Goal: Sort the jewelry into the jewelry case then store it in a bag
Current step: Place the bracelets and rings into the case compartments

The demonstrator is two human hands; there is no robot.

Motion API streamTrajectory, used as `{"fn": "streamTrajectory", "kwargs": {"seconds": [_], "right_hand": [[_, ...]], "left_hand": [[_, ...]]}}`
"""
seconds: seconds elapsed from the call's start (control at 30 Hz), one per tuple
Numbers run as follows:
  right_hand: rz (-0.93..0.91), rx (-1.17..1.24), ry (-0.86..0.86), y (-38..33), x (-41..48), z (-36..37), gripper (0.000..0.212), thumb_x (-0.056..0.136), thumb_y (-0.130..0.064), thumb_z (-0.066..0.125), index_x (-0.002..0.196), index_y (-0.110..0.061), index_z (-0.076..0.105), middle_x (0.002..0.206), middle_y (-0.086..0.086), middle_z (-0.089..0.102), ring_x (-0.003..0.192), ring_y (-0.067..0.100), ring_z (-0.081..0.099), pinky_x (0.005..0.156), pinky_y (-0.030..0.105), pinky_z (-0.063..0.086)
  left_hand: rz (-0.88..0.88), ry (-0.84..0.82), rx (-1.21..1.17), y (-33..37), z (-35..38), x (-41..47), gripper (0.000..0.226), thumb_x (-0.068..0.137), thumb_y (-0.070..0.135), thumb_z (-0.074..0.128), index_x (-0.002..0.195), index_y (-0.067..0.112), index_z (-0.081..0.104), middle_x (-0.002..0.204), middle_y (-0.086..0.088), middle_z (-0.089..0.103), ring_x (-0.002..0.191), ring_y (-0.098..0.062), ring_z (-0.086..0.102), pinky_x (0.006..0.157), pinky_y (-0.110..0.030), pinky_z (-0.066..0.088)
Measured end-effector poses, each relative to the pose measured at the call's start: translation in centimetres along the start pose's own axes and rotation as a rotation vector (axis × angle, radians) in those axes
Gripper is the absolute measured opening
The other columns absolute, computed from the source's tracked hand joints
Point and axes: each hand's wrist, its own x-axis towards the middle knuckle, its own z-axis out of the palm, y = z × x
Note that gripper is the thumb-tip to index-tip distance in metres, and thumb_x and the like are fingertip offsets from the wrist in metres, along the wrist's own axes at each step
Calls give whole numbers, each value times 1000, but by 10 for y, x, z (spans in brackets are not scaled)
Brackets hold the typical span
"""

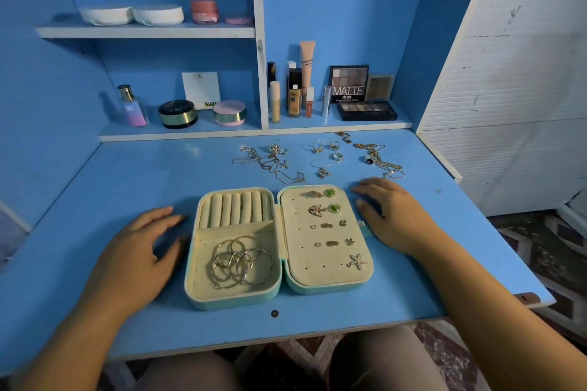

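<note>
Lying open on the desk [127, 174], the case [281, 225] has hoops [239, 260] in its near-left tray and earrings [330, 225] pinned on its right panel. The ring rolls [235, 209] look empty. My left hand [139, 251] and right hand [390, 216] rest flat just beside it, probably steadying it, fingers [158, 214] relaxed and holding nothing. Chains and rings [320, 155] lie at the far edge, too tangled to count. No bag shows.

Blue surface [127, 174] center frame, blue shelf unit [343, 9] with white edges behind it. White slatted panel [508, 73] upper right. Patterned floor [546, 251] lower right.
</note>
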Motion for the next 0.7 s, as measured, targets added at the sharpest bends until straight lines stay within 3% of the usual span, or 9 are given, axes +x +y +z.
{"fn": "streamTrajectory", "kwargs": {"seconds": [0.13,0.27,0.43,0.7], "right_hand": [[6,-20,-12,-2,-3,2,35,93,-26,56,127,-16,60,134,1,54,124,19,48,101,23,31],[19,-5,10,-2,-3,4,36,91,-28,58,126,-19,61,132,-3,55,123,17,49,103,27,33],[17,17,48,-1,-2,5,34,89,-29,61,121,-21,64,127,-6,58,119,17,52,103,35,40],[30,43,66,2,-1,8,34,86,-34,60,118,-24,65,126,-8,58,120,14,51,104,38,40]], "left_hand": [[14,-14,-14,-1,-2,5,39,87,19,67,125,24,64,135,10,55,83,-12,61,75,-29,45],[22,27,-86,20,-11,29,28,90,24,66,118,26,67,115,11,58,101,-7,53,86,-28,41],[172,-49,-158,65,-1,86,26,90,28,65,116,31,67,110,13,62,98,-5,61,85,-32,49],[256,-296,-47,116,46,160,25,92,18,65,116,21,70,99,7,68,80,-2,58,76,-22,45]]}}
